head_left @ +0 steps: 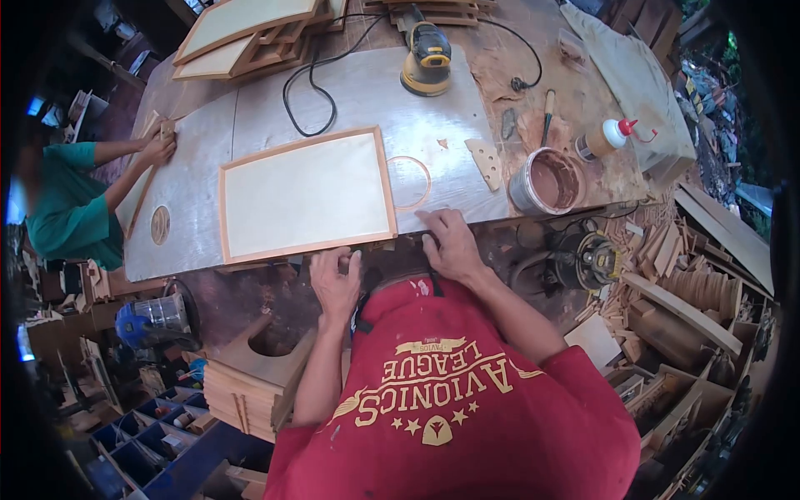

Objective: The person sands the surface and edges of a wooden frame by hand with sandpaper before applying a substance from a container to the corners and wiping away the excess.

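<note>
A shallow wooden frame with a pale panel [307,196] lies flat on the workbench. My left hand [335,279] is at its front edge, the fingers curled and a little apart, with nothing seen in them. Just right of the frame's front corner, my right hand [451,243] rests at the bench edge with its fingers spread, and it holds nothing. A thin ring [429,185] lies beside the frame's right side.
Behind the frame stand a yellow sander [427,60] and stacked frames [242,33]. To the right are a tub of brown paste [547,182], a red-capped bottle [606,138] and a triangular wood piece [484,164]. At left, a co-worker in green [79,204] handles a wooden piece.
</note>
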A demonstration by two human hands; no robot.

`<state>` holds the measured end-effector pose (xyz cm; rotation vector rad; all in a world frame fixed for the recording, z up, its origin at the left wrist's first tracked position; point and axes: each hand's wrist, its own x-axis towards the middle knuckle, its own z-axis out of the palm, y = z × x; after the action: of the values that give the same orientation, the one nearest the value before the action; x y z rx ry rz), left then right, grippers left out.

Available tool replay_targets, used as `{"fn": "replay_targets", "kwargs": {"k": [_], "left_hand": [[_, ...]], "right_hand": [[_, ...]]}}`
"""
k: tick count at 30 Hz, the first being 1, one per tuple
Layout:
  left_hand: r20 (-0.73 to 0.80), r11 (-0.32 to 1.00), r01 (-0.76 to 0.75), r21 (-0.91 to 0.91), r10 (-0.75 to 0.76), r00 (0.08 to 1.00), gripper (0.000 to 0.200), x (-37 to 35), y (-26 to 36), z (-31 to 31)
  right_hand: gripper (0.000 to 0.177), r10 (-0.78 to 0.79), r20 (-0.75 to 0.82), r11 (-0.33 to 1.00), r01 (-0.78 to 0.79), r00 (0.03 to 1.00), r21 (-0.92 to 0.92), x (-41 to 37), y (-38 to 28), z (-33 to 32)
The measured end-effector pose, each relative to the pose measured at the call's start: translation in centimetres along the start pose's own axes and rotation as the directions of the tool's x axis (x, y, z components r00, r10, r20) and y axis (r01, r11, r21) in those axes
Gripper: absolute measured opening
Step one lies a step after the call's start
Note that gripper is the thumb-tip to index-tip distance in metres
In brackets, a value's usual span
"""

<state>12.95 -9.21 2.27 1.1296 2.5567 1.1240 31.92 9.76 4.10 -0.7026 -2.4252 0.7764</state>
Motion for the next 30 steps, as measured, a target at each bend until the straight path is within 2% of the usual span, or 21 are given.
{"fn": "replay_targets", "kwargs": {"k": [2,3,6,9,15,21,24,30], "left_hand": [[-0.057,0.921,-0.306,0.242,0.328,0.943,0.037,0.7,0.0,-0.9],[0.006,0.944,-0.251,0.214,0.256,0.967,0.040,0.7,-0.5,-0.6],[0.043,0.901,-0.287,0.325,0.289,0.956,0.040,1.0,-0.1,-0.3],[0.016,0.896,-0.300,0.327,0.312,0.950,0.041,0.8,-0.1,0.4],[-0.066,0.925,-0.272,0.266,0.299,0.952,0.034,1.0,-0.7,1.3],[-0.106,0.943,-0.251,0.218,0.278,0.955,0.031,1.0,-0.8,1.5],[-0.100,0.945,-0.247,0.216,0.273,0.957,0.031,1.1,-0.8,1.5],[-0.112,0.944,-0.259,0.205,0.286,0.952,0.030,1.2,-0.7,1.4]], "right_hand": [[0.047,-0.060,0.023,0.997,0.059,0.998,0.043,-0.8,-0.3,0.6],[0.046,-0.084,0.032,0.995,0.082,0.996,0.056,-0.7,-0.4,0.9],[0.049,-0.149,0.169,0.989,0.147,0.974,0.028,0.2,-0.7,0.8],[0.047,-0.186,0.259,0.979,0.201,0.948,-0.033,1.6,-0.8,0.8],[0.037,-0.317,0.382,0.938,0.347,0.868,-0.012,3.4,0.7,0.6],[0.032,-0.347,0.356,0.928,0.373,0.868,-0.006,3.1,0.6,-0.8],[0.031,-0.379,0.248,0.909,0.409,0.891,-0.080,3.3,-0.3,-0.4],[0.036,-0.370,0.340,0.873,0.449,0.865,-0.192,2.3,0.7,-0.3]]}}
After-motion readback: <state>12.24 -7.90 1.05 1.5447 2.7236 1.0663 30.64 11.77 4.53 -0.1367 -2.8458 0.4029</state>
